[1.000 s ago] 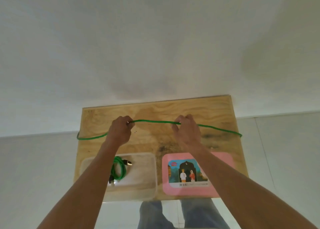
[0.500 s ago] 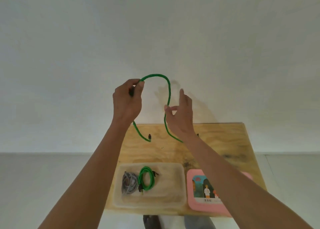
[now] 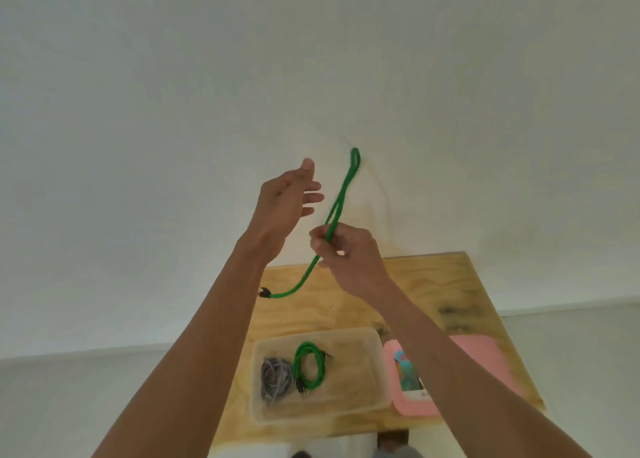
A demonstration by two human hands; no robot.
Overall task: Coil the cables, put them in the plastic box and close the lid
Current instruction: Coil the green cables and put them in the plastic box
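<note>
Green cable [image 3: 341, 198] up in the air over the far half of the tabletop [image 3: 446, 284], pinched in my right hand [image 3: 349, 253]. Thumb and fingers are closed round it where two strands run side by side; from there they rise as a narrow folded loop whose bend is the highest point, against the pale wall [image 3: 311, 59]. Below the grip a single strand hangs down and curves off to the left, ending in a dark plug [image 3: 265, 292] that sits low over, or on, the left edge of the plywood; I cannot tell which.

Left hand [image 3: 287, 208] is raised beside the loop, just left of it, fingers spread and pointing toward the cable, palm empty, not touching anything I can see.

Nearer to me on the tabletop: clear plastic box [image 3: 377, 364], lid off, standing upright. Inside, toward its left end, a grey coiled cable [image 3: 275, 378] and just right of it a green coiled cable [image 3: 309, 369], the two bundles touching or nearly so. Right part of the box floor is bare.

Pink lid [image 3: 481, 357] lies flat on the tabletop just right of the box, picture panel facing up, partly hidden behind my right forearm.

Tabletop is light plywood with darker stains toward the right side. Grey floor [image 3: 52, 405] either side of it.
</note>
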